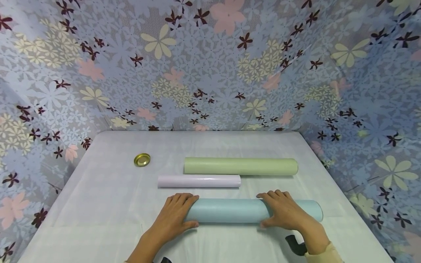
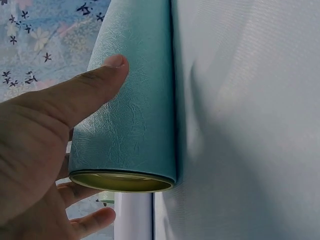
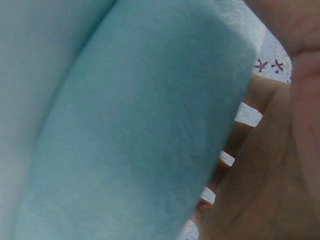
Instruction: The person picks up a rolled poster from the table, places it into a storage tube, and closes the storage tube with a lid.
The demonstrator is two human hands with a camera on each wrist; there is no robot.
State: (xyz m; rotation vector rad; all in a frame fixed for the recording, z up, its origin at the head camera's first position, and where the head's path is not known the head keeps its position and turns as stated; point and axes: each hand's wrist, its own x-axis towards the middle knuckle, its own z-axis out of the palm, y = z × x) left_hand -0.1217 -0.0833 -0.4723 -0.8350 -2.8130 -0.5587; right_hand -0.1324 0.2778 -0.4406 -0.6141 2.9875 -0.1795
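A light blue tube (image 1: 230, 210) lies crosswise on the table, nearest the person. At its left end my left hand (image 1: 174, 215) holds it, thumb on the near side and fingers over the far side. In the left wrist view this end shows a gold metal rim (image 2: 122, 182). My right hand (image 1: 284, 212) grips the same tube right of its middle, with the right end sticking out past the hand. The right wrist view has the blue surface (image 3: 135, 125) filling most of it, the fingers (image 3: 260, 92) reaching round the far side.
Behind the blue tube lie a thin pale lilac tube (image 1: 199, 181) and, farther back, a pale green tube (image 1: 241, 166). A round gold lid (image 1: 142, 160) sits at the back left. The white-covered table (image 1: 98, 204) is bordered by floral cloth (image 1: 197, 73) at the back and sides.
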